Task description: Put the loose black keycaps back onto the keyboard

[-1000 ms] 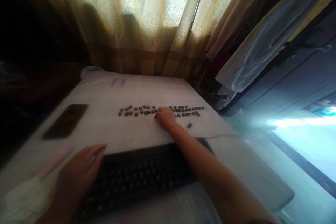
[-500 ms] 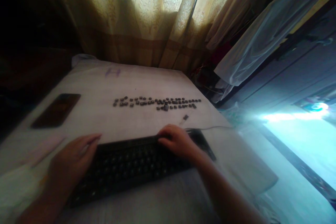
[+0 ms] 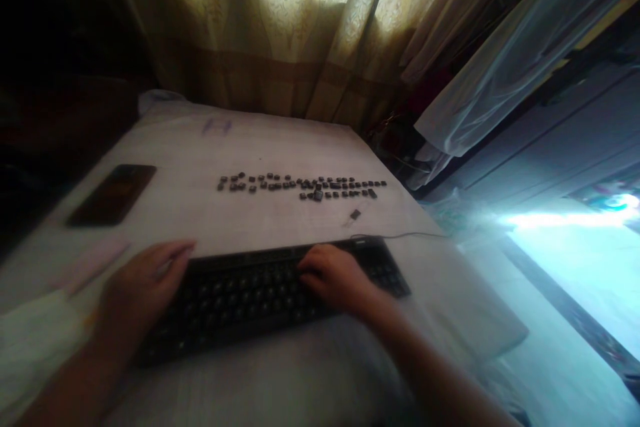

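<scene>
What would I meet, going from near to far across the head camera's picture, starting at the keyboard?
Black keyboard → lone small dark piece → scattered rows of small dark key-like pieces → purple mark → patterned curtain.

Keyboard (image 3: 240, 293): 1. Hands: 2, the left hand (image 3: 137, 293) at its left end, the right hand (image 3: 335, 277) over its right half. Loose dark keycaps (image 3: 293, 184), beyond it: more than thirty; too small for exact count. Separate dark piece (image 3: 355, 214), nearer it: 1. Cable (image 3: 410, 235), off its far right: 1. Phone (image 3: 113, 195), beyond its left end: 1. Pink object (image 3: 95, 263), left of it: 1.
</scene>
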The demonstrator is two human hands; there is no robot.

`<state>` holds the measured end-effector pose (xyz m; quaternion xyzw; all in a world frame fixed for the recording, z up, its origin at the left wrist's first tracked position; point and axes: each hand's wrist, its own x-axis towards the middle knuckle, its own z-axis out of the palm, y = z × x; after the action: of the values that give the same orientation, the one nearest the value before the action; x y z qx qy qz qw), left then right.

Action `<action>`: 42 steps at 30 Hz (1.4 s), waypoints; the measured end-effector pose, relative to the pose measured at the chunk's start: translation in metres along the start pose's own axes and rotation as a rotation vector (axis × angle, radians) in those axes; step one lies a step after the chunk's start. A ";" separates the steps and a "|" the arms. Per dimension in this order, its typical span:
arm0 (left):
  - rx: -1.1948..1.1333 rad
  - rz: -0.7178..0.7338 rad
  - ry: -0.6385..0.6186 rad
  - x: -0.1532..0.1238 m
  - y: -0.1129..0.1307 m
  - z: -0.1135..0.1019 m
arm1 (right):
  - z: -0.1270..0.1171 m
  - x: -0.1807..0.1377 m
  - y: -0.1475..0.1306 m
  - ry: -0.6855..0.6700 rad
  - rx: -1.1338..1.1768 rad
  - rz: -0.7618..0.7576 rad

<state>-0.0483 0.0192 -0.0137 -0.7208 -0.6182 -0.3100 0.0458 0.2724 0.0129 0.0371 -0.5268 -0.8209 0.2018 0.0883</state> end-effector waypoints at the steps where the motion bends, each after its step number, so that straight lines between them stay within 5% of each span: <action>1: -0.001 -0.003 -0.005 0.000 0.000 0.000 | -0.001 0.000 -0.001 -0.005 -0.022 -0.002; 12: -0.017 0.002 0.003 0.000 0.002 -0.001 | -0.002 0.009 -0.018 -0.161 -0.418 -0.069; 42: -0.005 0.099 0.051 -0.003 0.000 0.003 | -0.004 0.007 -0.012 -0.192 -0.346 -0.082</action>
<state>-0.0475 0.0185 -0.0176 -0.7425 -0.5797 -0.3272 0.0747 0.2611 0.0159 0.0450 -0.4785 -0.8689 0.1033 -0.0739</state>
